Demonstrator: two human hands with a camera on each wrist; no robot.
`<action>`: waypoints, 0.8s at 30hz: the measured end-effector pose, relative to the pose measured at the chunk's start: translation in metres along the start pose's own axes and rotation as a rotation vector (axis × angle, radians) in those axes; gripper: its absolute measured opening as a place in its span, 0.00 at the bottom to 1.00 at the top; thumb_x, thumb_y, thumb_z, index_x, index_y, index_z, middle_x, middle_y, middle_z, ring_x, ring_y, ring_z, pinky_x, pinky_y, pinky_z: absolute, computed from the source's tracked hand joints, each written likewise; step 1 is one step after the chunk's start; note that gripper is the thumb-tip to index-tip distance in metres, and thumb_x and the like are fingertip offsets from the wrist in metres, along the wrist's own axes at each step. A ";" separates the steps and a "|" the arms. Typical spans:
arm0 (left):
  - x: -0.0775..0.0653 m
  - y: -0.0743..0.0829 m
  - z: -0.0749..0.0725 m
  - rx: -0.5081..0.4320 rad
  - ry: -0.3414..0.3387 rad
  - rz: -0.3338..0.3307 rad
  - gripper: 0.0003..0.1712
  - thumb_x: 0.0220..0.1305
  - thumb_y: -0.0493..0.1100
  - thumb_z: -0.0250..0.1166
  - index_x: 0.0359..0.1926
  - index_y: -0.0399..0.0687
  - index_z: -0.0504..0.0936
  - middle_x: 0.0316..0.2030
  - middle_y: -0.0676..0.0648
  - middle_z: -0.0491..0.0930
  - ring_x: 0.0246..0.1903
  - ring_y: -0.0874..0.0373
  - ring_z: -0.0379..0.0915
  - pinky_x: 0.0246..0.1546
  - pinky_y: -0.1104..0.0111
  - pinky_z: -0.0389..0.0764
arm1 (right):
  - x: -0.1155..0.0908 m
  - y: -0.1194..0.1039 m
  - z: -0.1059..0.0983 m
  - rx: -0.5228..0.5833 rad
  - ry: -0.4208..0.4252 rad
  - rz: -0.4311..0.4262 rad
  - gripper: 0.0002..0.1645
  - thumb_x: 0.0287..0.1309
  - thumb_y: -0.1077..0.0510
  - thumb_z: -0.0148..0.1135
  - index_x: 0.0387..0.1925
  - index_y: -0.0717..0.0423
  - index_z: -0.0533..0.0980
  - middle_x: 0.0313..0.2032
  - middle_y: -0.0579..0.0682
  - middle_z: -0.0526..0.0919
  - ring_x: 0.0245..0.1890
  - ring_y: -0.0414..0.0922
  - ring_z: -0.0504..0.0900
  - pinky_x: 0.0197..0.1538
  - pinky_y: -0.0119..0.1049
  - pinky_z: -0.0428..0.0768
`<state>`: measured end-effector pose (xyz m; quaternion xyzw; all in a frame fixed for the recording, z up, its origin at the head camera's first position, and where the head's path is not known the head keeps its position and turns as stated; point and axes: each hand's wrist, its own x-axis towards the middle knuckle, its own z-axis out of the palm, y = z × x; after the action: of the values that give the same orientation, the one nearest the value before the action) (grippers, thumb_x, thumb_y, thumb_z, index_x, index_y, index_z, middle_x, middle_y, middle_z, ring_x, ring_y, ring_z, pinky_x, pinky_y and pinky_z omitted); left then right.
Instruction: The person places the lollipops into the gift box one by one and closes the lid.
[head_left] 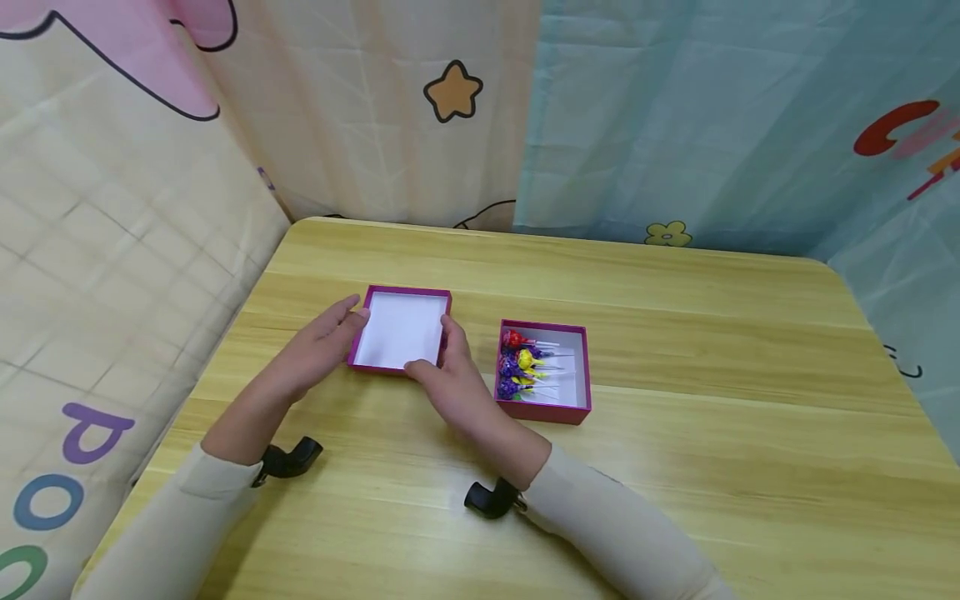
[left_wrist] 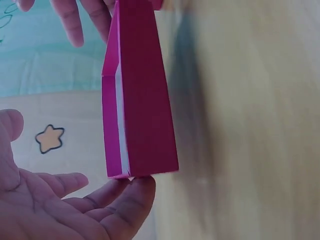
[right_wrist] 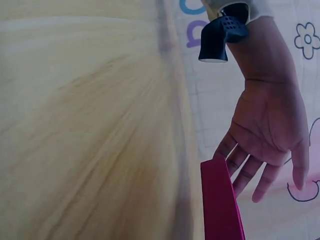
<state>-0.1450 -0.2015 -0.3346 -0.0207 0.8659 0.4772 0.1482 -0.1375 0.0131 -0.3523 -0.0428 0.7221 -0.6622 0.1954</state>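
Observation:
A shallow magenta box lid with a white inside faces up at the left of the table, nothing lying in it. In the left wrist view the lid appears lifted off the tabletop, with a dark shadow beside it. My right hand grips its near right corner, thumb at the near edge and fingers along the right side. At the left side, my left hand touches the lid with fairly straight fingers; the right wrist view shows this hand with its palm spread.
To the right of the lid stands a magenta box holding several lollipops in red, yellow and purple wrappers. Both rest on or over a wooden table. Printed curtains hang behind and beside it. Each wrist carries a black camera.

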 end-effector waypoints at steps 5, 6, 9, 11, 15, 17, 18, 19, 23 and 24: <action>-0.012 0.017 -0.007 -0.035 0.020 0.054 0.43 0.77 0.61 0.43 0.80 0.46 0.38 0.72 0.33 0.54 0.70 0.37 0.53 0.66 0.38 0.56 | -0.010 -0.015 -0.011 0.083 -0.054 -0.074 0.47 0.62 0.62 0.61 0.76 0.54 0.47 0.74 0.51 0.55 0.74 0.48 0.54 0.72 0.47 0.59; -0.013 0.021 -0.008 -0.047 0.018 0.063 0.42 0.78 0.60 0.42 0.80 0.47 0.38 0.73 0.35 0.53 0.70 0.38 0.53 0.66 0.39 0.57 | -0.012 -0.019 -0.014 0.089 -0.059 -0.083 0.47 0.62 0.63 0.60 0.76 0.54 0.48 0.74 0.50 0.55 0.74 0.48 0.54 0.71 0.47 0.60; -0.019 0.033 -0.009 -0.088 0.021 0.092 0.40 0.79 0.58 0.39 0.80 0.48 0.36 0.75 0.37 0.50 0.69 0.37 0.56 0.66 0.41 0.58 | -0.019 -0.028 -0.024 0.084 -0.064 -0.108 0.46 0.63 0.63 0.60 0.76 0.51 0.48 0.73 0.49 0.56 0.73 0.46 0.55 0.69 0.45 0.64; -0.021 0.042 -0.008 -0.119 0.027 0.119 0.39 0.79 0.57 0.38 0.79 0.48 0.35 0.75 0.38 0.49 0.69 0.38 0.56 0.67 0.42 0.59 | -0.022 -0.034 -0.033 0.079 -0.062 -0.130 0.46 0.63 0.64 0.59 0.76 0.51 0.48 0.73 0.48 0.56 0.73 0.45 0.56 0.68 0.44 0.66; -0.023 0.058 -0.003 -0.158 0.049 0.181 0.37 0.79 0.56 0.37 0.80 0.48 0.37 0.73 0.38 0.53 0.69 0.41 0.56 0.66 0.44 0.63 | -0.025 -0.043 -0.056 0.100 -0.053 -0.162 0.44 0.65 0.64 0.57 0.76 0.49 0.48 0.71 0.47 0.57 0.72 0.43 0.58 0.68 0.43 0.66; -0.022 0.066 0.002 -0.172 0.054 0.210 0.37 0.79 0.55 0.38 0.80 0.48 0.38 0.72 0.39 0.55 0.69 0.43 0.56 0.66 0.45 0.63 | -0.026 -0.047 -0.069 0.115 -0.047 -0.176 0.42 0.66 0.63 0.55 0.75 0.49 0.48 0.70 0.47 0.58 0.71 0.43 0.59 0.68 0.44 0.66; -0.020 0.070 0.005 -0.178 0.053 0.227 0.37 0.79 0.55 0.38 0.79 0.47 0.38 0.72 0.39 0.56 0.69 0.44 0.56 0.66 0.46 0.64 | -0.026 -0.049 -0.075 0.130 -0.048 -0.184 0.41 0.67 0.63 0.54 0.75 0.49 0.48 0.69 0.48 0.59 0.71 0.44 0.59 0.68 0.44 0.66; -0.019 0.074 0.009 -0.183 0.050 0.244 0.37 0.79 0.55 0.39 0.79 0.46 0.38 0.71 0.39 0.56 0.69 0.44 0.57 0.66 0.46 0.64 | -0.027 -0.050 -0.082 0.141 -0.046 -0.191 0.41 0.67 0.62 0.54 0.75 0.49 0.48 0.69 0.48 0.59 0.71 0.44 0.59 0.68 0.45 0.66; -0.014 0.087 0.021 -0.158 0.040 0.307 0.39 0.79 0.56 0.41 0.79 0.43 0.39 0.71 0.40 0.57 0.68 0.46 0.60 0.65 0.49 0.67 | -0.029 -0.053 -0.107 0.189 -0.027 -0.230 0.40 0.66 0.63 0.52 0.75 0.52 0.48 0.67 0.53 0.60 0.69 0.48 0.62 0.68 0.50 0.66; -0.012 0.090 0.026 -0.142 0.041 0.328 0.40 0.79 0.56 0.42 0.79 0.42 0.40 0.70 0.40 0.57 0.67 0.46 0.61 0.64 0.49 0.68 | -0.030 -0.053 -0.113 0.193 -0.019 -0.237 0.40 0.66 0.63 0.52 0.74 0.53 0.48 0.67 0.53 0.60 0.69 0.48 0.62 0.68 0.51 0.65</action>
<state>-0.1436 -0.1327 -0.2705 0.1007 0.8247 0.5544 0.0488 -0.1592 0.1226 -0.2887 -0.1153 0.6431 -0.7465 0.1258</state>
